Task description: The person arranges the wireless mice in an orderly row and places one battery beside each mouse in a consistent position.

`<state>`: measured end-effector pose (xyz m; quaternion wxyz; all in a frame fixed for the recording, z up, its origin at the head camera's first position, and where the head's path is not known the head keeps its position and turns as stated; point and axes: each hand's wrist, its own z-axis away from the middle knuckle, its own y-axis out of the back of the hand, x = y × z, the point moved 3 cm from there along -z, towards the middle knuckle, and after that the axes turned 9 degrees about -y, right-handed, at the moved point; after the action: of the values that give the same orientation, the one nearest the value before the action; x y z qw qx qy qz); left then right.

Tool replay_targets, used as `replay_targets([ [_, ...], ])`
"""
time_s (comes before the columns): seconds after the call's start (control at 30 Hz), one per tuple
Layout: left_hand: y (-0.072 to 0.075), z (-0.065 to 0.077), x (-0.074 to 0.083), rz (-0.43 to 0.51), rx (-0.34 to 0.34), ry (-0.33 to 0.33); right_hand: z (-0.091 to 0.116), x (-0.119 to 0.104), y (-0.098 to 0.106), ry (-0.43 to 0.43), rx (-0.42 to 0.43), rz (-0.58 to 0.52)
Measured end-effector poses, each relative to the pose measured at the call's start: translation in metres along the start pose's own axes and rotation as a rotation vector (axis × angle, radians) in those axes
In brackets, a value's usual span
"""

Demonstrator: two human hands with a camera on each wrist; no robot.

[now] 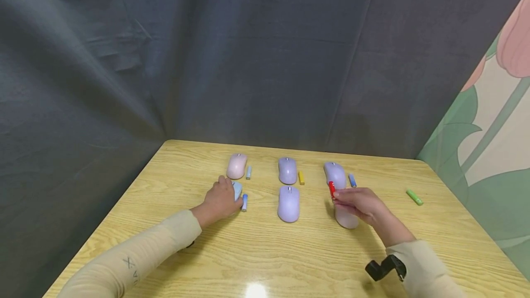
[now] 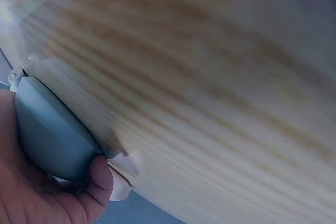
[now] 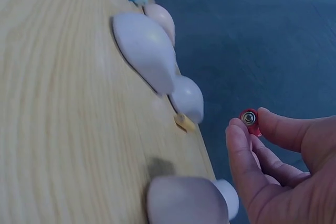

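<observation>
At the left of the table, my left hand (image 1: 219,199) grips a light blue computer mouse (image 1: 237,189), covering most of it in the head view. The left wrist view shows this mouse (image 2: 52,129) with the fingers curled along its sides. Just right of that hand lies a blue battery (image 1: 244,203). My right hand (image 1: 360,202) pinches a red battery (image 1: 332,189) between thumb and fingertips, held above the table. Behind the red battery is a purple mouse (image 1: 335,174). A pale pinkish mouse (image 1: 347,219) sits beneath the right hand, partly hidden by it.
A pink mouse (image 1: 237,166) with a pale blue battery (image 1: 249,172) stands back left. Mid-table are two purple mice, one behind (image 1: 287,170) and one in front (image 1: 288,203), and a yellow battery (image 1: 301,178). To the right lie a blue battery (image 1: 352,180) and a green battery (image 1: 414,197).
</observation>
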<state>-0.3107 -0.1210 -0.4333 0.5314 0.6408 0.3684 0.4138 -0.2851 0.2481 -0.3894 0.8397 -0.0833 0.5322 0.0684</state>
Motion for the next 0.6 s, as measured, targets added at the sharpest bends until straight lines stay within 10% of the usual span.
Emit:
replay_targets([
  [0.6,0.0,0.0,0.0,0.018,-0.009,0.01,-0.018,0.017,-0.04,-0.03,0.025,0.037],
])
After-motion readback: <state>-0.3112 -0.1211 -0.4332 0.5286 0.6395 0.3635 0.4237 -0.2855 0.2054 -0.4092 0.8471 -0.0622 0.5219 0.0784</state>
